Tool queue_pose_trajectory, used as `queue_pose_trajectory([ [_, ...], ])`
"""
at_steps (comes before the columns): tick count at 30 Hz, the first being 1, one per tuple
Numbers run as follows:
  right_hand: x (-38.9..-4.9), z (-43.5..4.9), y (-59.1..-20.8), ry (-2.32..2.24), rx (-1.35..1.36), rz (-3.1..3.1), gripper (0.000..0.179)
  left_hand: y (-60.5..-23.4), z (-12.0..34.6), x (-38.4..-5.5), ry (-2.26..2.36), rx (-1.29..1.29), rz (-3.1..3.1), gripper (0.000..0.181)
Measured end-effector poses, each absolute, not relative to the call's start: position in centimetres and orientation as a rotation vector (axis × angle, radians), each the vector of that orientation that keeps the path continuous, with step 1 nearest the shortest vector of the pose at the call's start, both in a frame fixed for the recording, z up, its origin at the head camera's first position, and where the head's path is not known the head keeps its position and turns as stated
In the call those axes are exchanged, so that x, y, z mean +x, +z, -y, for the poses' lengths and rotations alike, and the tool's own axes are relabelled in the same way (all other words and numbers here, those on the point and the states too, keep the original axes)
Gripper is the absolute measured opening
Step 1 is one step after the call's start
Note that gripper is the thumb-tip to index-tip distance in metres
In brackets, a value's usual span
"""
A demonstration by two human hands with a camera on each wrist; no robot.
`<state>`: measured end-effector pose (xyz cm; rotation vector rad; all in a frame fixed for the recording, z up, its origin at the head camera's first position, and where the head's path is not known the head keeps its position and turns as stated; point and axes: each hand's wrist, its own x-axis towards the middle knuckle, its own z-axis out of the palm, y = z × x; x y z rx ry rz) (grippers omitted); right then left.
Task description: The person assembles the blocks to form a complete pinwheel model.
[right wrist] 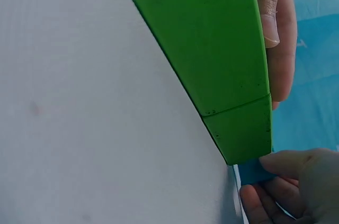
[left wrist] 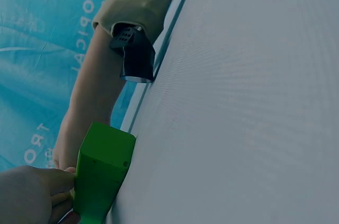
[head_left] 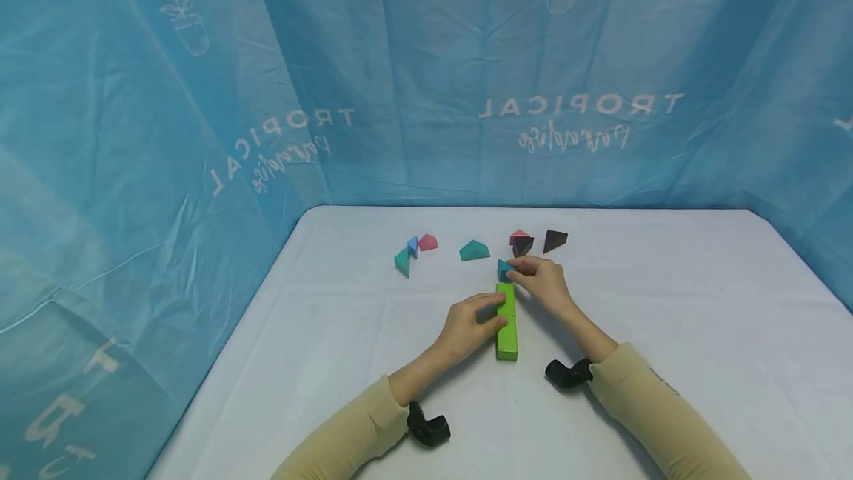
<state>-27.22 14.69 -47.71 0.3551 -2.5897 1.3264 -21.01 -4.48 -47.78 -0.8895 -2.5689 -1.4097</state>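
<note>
Two bright green blocks (head_left: 506,339) lie end to end on the white table, forming one long bar with a seam between them. My left hand (head_left: 464,328) reaches in from the left, and its thumb and fingertips rest on the top of the bar, not wrapped round it. At the bar's far end, my right hand (head_left: 543,284) pinches a small blue angular block (head_left: 503,270) between thumb and fingers. The right wrist view shows this blue block (right wrist: 253,172) against the green end, mostly covered by the fingers.
Behind the hands lie a teal block (head_left: 474,250), a pink block (head_left: 519,234) and dark blocks (head_left: 554,241). Farther left are another teal block (head_left: 403,261), a small blue one (head_left: 414,246) and a pink one (head_left: 428,242). A blue curtain (head_left: 426,95) hangs beyond the table.
</note>
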Motion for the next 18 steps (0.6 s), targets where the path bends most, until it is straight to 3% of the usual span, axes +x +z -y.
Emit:
queue_pose_trajectory([
  [9,-27.33,-14.39,-47.44,1.406,0.277,2.617,0.036,-47.66,4.52,-21.01,-1.403,-0.892,2.564,0.039],
  [18,-27.89,-13.86,-47.31,1.458,0.284,2.686,0.027,-47.75,4.53,-21.06,-1.394,-0.898,2.560,0.039],
])
